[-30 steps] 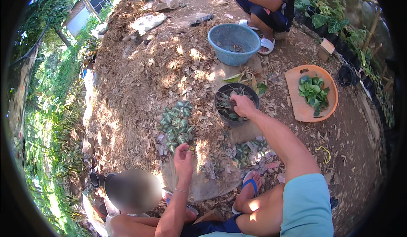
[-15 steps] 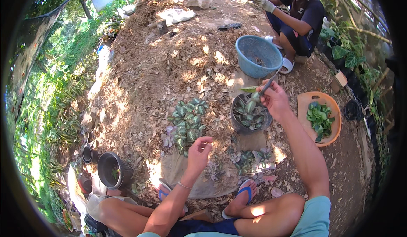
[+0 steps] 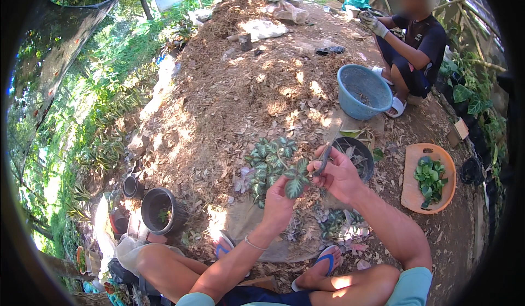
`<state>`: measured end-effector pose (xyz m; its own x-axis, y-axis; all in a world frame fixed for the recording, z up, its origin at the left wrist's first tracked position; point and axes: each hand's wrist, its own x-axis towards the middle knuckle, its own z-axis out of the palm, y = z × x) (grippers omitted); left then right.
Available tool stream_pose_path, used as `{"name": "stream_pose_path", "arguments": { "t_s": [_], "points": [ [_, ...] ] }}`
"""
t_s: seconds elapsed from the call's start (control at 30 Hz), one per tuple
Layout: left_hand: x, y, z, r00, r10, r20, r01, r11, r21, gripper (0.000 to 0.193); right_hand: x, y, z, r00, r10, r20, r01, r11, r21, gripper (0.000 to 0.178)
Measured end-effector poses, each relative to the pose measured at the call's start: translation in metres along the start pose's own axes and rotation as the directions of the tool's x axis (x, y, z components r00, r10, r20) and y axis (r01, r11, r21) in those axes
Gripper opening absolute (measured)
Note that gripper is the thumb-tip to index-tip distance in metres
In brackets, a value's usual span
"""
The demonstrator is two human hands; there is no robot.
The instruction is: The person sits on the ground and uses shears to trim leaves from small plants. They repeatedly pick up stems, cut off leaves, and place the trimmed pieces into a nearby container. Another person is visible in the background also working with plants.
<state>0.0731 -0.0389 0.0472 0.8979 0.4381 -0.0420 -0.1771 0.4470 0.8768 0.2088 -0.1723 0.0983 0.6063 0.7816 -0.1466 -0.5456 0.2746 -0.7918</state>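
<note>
The brown, leaf-littered ground (image 3: 229, 103) carries all work items. A round blue plastic basin (image 3: 350, 107) stands at the far right; a flat-sided orange plastic basket (image 3: 413, 196) holding plain green leaves (image 3: 429, 181) lies at the right. A round black plastic pot (image 3: 371, 164), beyond the right hand, contains stemmy plant material. A cluster of dark green, silver-patterned plants (image 3: 267, 161) lies on the ground just beyond the left hand (image 3: 279, 205). Work appears partway along: this cluster seems set out, while the pot's contents appear left to handle. One green, silver-patterned cutting (image 3: 295, 184) is gripped in the left hand's fingers, just left of the right hand (image 3: 340, 176), which grips a slim, dark-handled tool (image 3: 324, 160); whether tool and cutting touch cannot be told.
</note>
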Motion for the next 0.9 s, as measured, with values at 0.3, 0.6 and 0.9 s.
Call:
{"name": "stream_pose_path", "arguments": {
  "t_s": [0.3,0.6,0.9],
  "points": [
    [0.002,0.010,-0.014,0.994,0.108,-0.019,-0.109,0.991,-0.082,0.020,-0.002,0.005,0.004,0.999,0.034,0.020,-0.029,0.978,-0.208,0.031],
    [0.004,0.019,-0.025,0.976,0.216,-0.003,-0.216,0.976,-0.015,0.024,-0.007,0.008,0.006,0.999,0.011,0.048,0.011,0.895,-0.446,0.030],
    [0.007,0.018,-0.054,0.999,0.053,-0.001,-0.052,0.977,0.209,0.026,-0.008,0.010,-0.018,0.996,-0.045,-0.081,-0.006,0.842,-0.539,0.029]
  ]
}}
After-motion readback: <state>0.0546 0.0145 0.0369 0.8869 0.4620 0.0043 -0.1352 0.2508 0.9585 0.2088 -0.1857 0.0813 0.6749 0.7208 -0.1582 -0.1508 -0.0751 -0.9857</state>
